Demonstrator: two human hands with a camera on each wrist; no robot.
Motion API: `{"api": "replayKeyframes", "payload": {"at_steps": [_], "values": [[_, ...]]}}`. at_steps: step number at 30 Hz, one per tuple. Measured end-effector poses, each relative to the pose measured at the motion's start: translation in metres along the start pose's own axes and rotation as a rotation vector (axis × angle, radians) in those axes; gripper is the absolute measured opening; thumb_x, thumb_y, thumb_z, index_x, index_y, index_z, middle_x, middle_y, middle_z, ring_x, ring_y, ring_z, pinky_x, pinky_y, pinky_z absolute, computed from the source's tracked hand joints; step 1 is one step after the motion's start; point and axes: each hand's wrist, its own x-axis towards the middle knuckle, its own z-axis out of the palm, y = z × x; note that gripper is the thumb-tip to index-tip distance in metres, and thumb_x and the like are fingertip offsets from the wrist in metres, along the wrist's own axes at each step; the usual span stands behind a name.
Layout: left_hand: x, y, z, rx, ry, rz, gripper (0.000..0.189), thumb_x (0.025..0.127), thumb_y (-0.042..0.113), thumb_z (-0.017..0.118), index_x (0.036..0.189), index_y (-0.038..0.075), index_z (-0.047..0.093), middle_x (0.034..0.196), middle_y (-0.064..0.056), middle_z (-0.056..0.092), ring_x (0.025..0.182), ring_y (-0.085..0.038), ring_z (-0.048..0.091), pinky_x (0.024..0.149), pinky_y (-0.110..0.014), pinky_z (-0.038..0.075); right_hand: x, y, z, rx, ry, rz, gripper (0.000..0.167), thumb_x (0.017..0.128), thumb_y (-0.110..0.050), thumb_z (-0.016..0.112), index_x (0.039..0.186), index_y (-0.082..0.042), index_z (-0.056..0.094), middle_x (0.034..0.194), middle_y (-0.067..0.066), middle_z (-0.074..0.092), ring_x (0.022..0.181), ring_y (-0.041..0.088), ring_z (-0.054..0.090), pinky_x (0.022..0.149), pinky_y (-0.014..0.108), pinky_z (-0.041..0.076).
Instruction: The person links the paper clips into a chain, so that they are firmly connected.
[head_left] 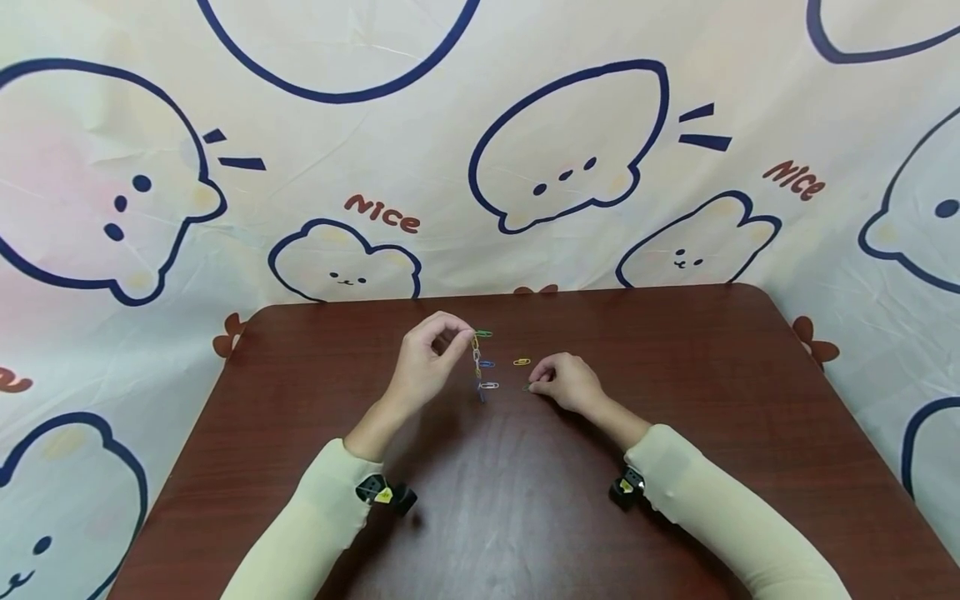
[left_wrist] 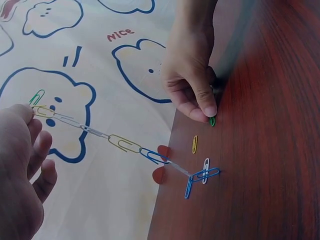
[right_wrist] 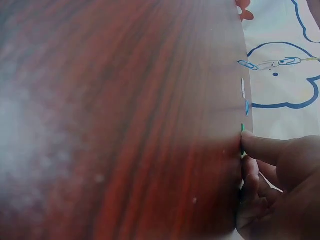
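My left hand (head_left: 429, 362) is raised over the table and pinches the upper end of a hanging chain of linked paper clips (left_wrist: 125, 142). The chain mixes yellow, white and blue clips, and a green paper clip (left_wrist: 37, 97) sticks out at the left fingertips. Low on the right, my right hand (head_left: 570, 383) pinches another green paper clip (left_wrist: 212, 120) between thumb and index finger, close over the table. Most of that clip shows below the fingertips in the left wrist view. Between the hands lie a yellow paper clip (head_left: 522, 362), a blue paper clip (head_left: 487, 364) and a white paper clip (head_left: 490, 386).
The dark brown wooden table (head_left: 480, 517) reaches back to a printed cloth (head_left: 450, 158) with cartoon bears. Cloth also hangs along both sides. Each wrist carries a small black camera (head_left: 386, 493) beside a pale sleeve (head_left: 307, 521).
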Motion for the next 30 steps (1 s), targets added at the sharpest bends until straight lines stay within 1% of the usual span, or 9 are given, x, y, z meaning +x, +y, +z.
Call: {"api": "replayKeyframes", "payload": {"at_steps": [4, 8, 11, 13, 16, 20, 25, 28, 30], "values": [[-0.001, -0.001, -0.001, -0.024, 0.002, 0.008, 0.005, 0.094, -0.003, 0.069, 0.093, 0.003, 0.071, 0.087, -0.008, 0.065, 0.073, -0.011, 0.055, 0.063, -0.021, 0.044, 0.002, -0.003, 0.001, -0.03, -0.024, -0.006, 0.01, 0.087, -0.017, 0.081, 0.08, -0.016, 0.074, 0.07, -0.007, 0.063, 0.066, 0.01, 0.056, 0.062, 0.029, 0.044], [-0.002, -0.002, -0.002, -0.04, 0.003, 0.017, 0.006, 0.095, 0.0, 0.069, 0.093, 0.006, 0.072, 0.087, -0.006, 0.065, 0.073, -0.014, 0.056, 0.062, -0.022, 0.045, 0.002, -0.005, 0.001, -0.055, -0.038, -0.005, 0.012, 0.087, -0.018, 0.081, 0.079, -0.016, 0.072, 0.07, -0.008, 0.063, 0.066, 0.009, 0.056, 0.061, 0.029, 0.044], [-0.002, -0.001, -0.002, -0.041, 0.0, 0.014, 0.005, 0.096, 0.002, 0.069, 0.093, 0.005, 0.072, 0.087, -0.007, 0.065, 0.072, -0.016, 0.056, 0.062, -0.023, 0.045, 0.002, -0.006, 0.001, -0.063, -0.049, -0.008, 0.013, 0.088, -0.017, 0.08, 0.078, -0.017, 0.071, 0.07, -0.007, 0.062, 0.065, 0.009, 0.056, 0.061, 0.028, 0.044], [-0.002, -0.001, -0.001, -0.034, 0.0, 0.008, 0.006, 0.096, 0.0, 0.069, 0.093, 0.005, 0.071, 0.086, -0.006, 0.065, 0.072, -0.015, 0.056, 0.062, -0.022, 0.045, 0.002, -0.006, 0.001, -0.066, -0.054, -0.015, 0.014, 0.089, -0.016, 0.079, 0.078, -0.017, 0.07, 0.07, -0.007, 0.062, 0.065, 0.01, 0.056, 0.061, 0.029, 0.044], [-0.002, -0.001, 0.0, -0.023, 0.002, -0.001, 0.007, 0.094, -0.005, 0.067, 0.092, 0.001, 0.07, 0.086, -0.01, 0.065, 0.072, -0.014, 0.055, 0.062, -0.022, 0.044, 0.001, -0.004, 0.001, -0.058, -0.052, -0.032, 0.014, 0.088, -0.014, 0.077, 0.077, -0.017, 0.07, 0.071, -0.007, 0.062, 0.066, 0.011, 0.056, 0.063, 0.029, 0.045], [-0.003, -0.003, 0.001, -0.012, 0.008, -0.006, 0.006, 0.093, -0.008, 0.067, 0.092, -0.002, 0.069, 0.087, -0.014, 0.065, 0.071, -0.014, 0.054, 0.062, -0.023, 0.044, 0.0, -0.002, -0.001, -0.013, -0.05, -0.063, 0.012, 0.089, -0.012, 0.076, 0.079, -0.015, 0.069, 0.073, -0.006, 0.063, 0.068, 0.01, 0.056, 0.066, 0.03, 0.047], [-0.002, -0.003, 0.0, -0.032, 0.007, -0.001, 0.005, 0.094, -0.001, 0.069, 0.093, 0.003, 0.071, 0.088, -0.008, 0.066, 0.072, -0.011, 0.055, 0.062, -0.022, 0.044, -0.002, -0.002, -0.007, 0.085, -0.053, -0.134, 0.008, 0.091, -0.01, 0.074, 0.085, -0.012, 0.069, 0.078, -0.003, 0.065, 0.07, 0.01, 0.057, 0.067, 0.028, 0.047], [-0.002, -0.002, -0.001, -0.038, 0.005, 0.006, 0.004, 0.095, 0.001, 0.069, 0.094, 0.004, 0.071, 0.088, -0.006, 0.066, 0.072, -0.01, 0.055, 0.062, -0.022, 0.044, -0.003, -0.003, -0.011, 0.139, -0.05, -0.154, 0.004, 0.093, -0.009, 0.073, 0.091, -0.008, 0.07, 0.081, -0.002, 0.067, 0.07, 0.011, 0.058, 0.066, 0.028, 0.048], [-0.002, -0.003, -0.002, -0.039, 0.002, 0.013, 0.004, 0.096, 0.003, 0.069, 0.094, 0.004, 0.071, 0.088, -0.006, 0.066, 0.072, -0.011, 0.055, 0.062, -0.021, 0.044, -0.004, -0.005, -0.015, 0.153, -0.037, -0.16, 0.002, 0.094, -0.008, 0.073, 0.095, -0.007, 0.072, 0.083, -0.001, 0.069, 0.07, 0.012, 0.058, 0.066, 0.028, 0.048]]}}
